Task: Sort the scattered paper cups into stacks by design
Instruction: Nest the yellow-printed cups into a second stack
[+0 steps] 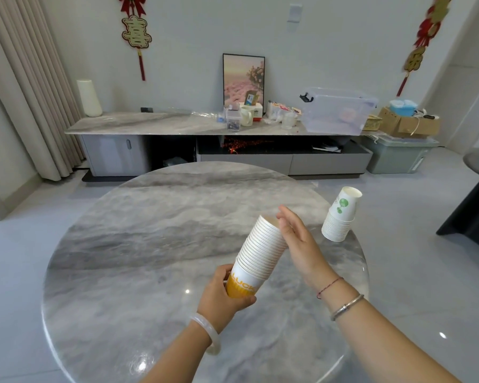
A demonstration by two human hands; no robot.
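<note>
A person's left hand (224,295) grips the base of the yellow stack (260,252), fingers curled round its lowest cup, holding it above the round table (150,244). The stack's long axis tilts up and to the right, its open end meeting the flat, straight-fingered right hand (299,244), which holds nothing and appears to press the cups home. The green stack (340,217) stands upside down near the table's right edge, well apart and nearer the right hand. No loose cups are visible, so the sorting looks nearly done.
</note>
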